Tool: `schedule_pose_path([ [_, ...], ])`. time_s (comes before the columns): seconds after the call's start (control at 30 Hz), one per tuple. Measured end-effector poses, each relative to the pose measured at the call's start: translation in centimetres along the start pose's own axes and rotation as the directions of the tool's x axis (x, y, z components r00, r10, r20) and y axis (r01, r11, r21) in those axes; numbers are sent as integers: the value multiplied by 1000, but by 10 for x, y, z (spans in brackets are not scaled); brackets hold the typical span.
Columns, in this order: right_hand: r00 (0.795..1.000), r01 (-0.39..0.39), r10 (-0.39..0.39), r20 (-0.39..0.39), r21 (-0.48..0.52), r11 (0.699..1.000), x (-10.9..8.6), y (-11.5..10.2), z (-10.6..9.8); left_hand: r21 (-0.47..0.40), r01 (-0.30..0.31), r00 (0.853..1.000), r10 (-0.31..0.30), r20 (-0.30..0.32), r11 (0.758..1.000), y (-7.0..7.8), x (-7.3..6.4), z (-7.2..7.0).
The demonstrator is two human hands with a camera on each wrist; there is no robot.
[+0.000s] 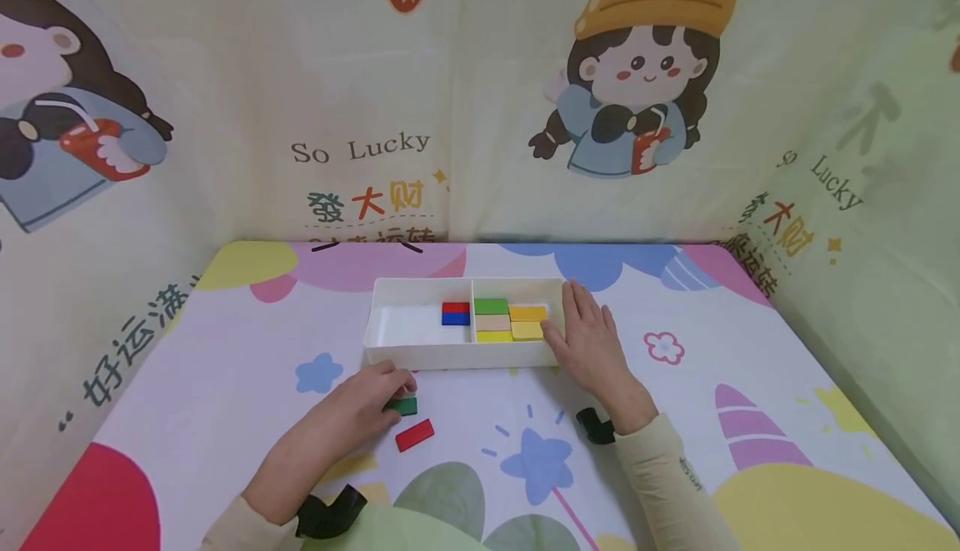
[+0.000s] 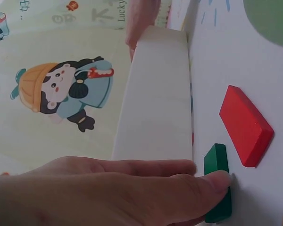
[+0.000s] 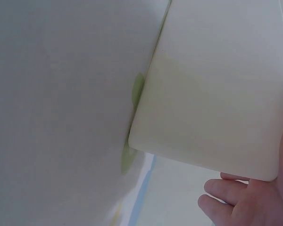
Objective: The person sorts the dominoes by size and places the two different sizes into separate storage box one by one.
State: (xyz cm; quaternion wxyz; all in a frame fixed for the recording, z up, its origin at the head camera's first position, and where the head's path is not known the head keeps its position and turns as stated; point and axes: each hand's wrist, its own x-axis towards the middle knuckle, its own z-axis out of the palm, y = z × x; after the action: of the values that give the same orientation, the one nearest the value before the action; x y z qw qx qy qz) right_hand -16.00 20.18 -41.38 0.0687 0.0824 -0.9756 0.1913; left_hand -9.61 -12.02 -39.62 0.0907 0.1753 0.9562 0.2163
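My left hand (image 1: 365, 398) pinches a dark green block (image 2: 217, 161) low over the table, with the thumb on its near face; the fingers partly cover it. Just nearer to me lies a red block (image 1: 415, 435), flat and untouched. A white two-compartment box (image 1: 461, 358) stands beyond. At its right end my right hand (image 1: 596, 353) holds the wall, fingers along the outside and thumb over the front corner. The left compartment contains a red block (image 1: 456, 308) beside a blue block (image 1: 455, 319). Green (image 1: 491, 306), beige and yellow blocks lie in the right compartment.
A patterned cloth (image 1: 630, 493) covers the table. Behind and at both sides hang printed curtains (image 1: 502, 117). Black wrist mounts (image 1: 330, 513) sit below both hands, close over the cloth.
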Motion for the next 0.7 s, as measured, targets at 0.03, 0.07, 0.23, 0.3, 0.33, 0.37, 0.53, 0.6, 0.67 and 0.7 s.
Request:
schedule_pose_path([
  [0.03,1000,0,0,1,3,1000,0,0,0,-3,3,1000,-3,2,1000,0,0,0],
  [0.07,1000,0,0,1,4,1000,0,0,0,-3,4,1000,-4,4,1000,0,0,0],
  [0.23,1000,3,-3,0,4,1000,0,1,1,7,0,1000,0,0,1000,-1,0,1],
  [0.3,1000,2,-2,-1,5,1000,0,1,1,17,-10,1000,10,-8,1000,-1,0,1],
  [0.33,1000,2,-2,-1,7,1000,0,1,1,21,-14,1000,14,-11,1000,-1,0,2],
  [0.37,1000,3,-3,-1,7,1000,0,1,1,26,-18,1000,18,-15,1000,-1,0,2],
  [0.53,1000,5,-5,5,4,1000,-1,0,0,38,-29,999,31,-36,999,-2,1,2],
  [0.6,1000,4,-4,5,-3,1000,0,0,0,43,-36,998,38,-46,998,-2,1,1],
  [0.67,1000,-1,1,5,-7,1000,0,0,0,47,-42,998,45,-52,998,-2,0,1],
  [0.7,1000,-3,3,5,-8,1000,0,0,0,47,-44,997,46,-54,998,-1,0,0],
])
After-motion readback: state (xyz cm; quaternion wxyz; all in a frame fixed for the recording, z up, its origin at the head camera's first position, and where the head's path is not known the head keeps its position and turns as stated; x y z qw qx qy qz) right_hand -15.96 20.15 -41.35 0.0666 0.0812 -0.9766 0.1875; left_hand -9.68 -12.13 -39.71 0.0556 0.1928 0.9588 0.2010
